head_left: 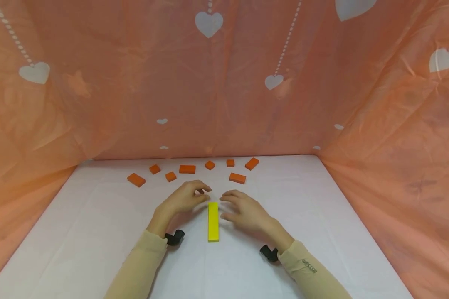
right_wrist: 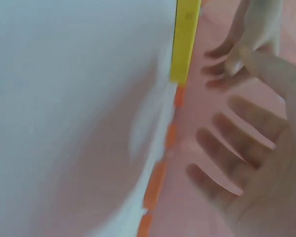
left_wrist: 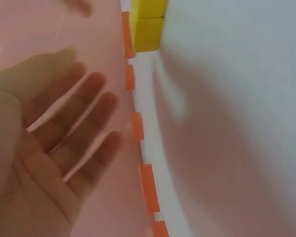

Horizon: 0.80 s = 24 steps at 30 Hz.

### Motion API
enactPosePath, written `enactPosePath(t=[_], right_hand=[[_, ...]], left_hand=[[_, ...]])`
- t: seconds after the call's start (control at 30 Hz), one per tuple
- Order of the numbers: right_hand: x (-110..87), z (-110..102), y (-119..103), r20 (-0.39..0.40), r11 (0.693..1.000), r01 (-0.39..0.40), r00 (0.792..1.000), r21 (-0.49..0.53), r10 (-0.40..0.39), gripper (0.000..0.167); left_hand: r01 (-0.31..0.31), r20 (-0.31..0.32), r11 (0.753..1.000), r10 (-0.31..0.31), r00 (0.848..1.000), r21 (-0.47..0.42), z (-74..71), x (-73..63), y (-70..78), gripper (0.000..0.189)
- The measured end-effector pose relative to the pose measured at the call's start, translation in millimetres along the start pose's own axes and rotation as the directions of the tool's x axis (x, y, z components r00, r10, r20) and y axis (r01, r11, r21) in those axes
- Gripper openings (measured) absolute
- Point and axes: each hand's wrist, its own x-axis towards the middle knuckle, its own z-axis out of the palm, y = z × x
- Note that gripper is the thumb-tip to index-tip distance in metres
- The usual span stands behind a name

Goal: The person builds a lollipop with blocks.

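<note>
A long yellow bar [head_left: 213, 222] stands out on the white cloth between the two hands. A seam crosses the yellow bar [left_wrist: 149, 33] in the left wrist view; whether it is several pieces cannot be told. Left of its far end is my left hand [head_left: 185, 197], fingers loosely bent, holding nothing. My right hand [head_left: 247, 211] is just right of the bar, its fingers spread and relaxed, with nothing in them. Both wrist views show a gap between the fingers of the left hand [left_wrist: 49, 143] or right hand [right_wrist: 256, 163] and the bar.
Along the back of the white table [head_left: 97, 232] lie several orange blocks, among them a long block [head_left: 187, 169], a small block [head_left: 171, 176] and a right-hand block [head_left: 237, 178]. A pinkish-orange curtain [head_left: 239, 104] with white hearts encloses the back and sides.
</note>
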Motion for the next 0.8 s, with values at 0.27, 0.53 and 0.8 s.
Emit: enactPosePath(t=[0.27, 0.53, 0.8], right_hand=[[17.6, -18, 41, -0.191, 0.983, -0.116, 0.971, 0.143, 0.143, 0.049], [35.2, -32, 78, -0.187, 0.985, -0.161, 0.967, 0.066, 0.17, 0.043], [51.3, -37, 92, -0.119, 0.993, -0.117, 0.986, -0.014, 0.115, 0.037]], left_hand=[[-0.138, -0.008, 0.964, 0.143, 0.99, 0.227, -2.9, -15.0, 5.7, 0.03], [-0.334, 0.151, 0.834, 0.298, 0.943, 0.44, 11.7, -26.4, 10.9, 0.041], [-0.384, 0.268, 0.775, 0.283, 0.921, 0.502, 21.6, -37.0, 19.1, 0.055]])
